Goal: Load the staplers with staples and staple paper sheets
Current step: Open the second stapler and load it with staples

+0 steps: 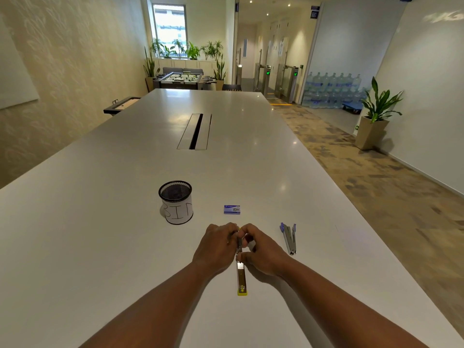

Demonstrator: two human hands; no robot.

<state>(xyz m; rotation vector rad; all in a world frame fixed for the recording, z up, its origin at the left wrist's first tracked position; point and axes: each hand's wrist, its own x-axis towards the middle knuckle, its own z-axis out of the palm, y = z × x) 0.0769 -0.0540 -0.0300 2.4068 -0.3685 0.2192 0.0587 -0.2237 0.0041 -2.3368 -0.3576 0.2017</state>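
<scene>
I see my left hand [216, 244] and right hand [263, 249] both pinching the yellow stapler [241, 270], which lies opened between them on the table [100, 222]. The purple stapler [289, 237] lies just right, the staple box [232, 209] just beyond, with bare table far and left.

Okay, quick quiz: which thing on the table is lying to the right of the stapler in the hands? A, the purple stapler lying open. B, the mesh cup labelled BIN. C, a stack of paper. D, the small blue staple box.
A: the purple stapler lies open on the white table to the right of the yellow stapler that both hands hold; the mesh cup stands to the left and the staple box beyond.
</scene>
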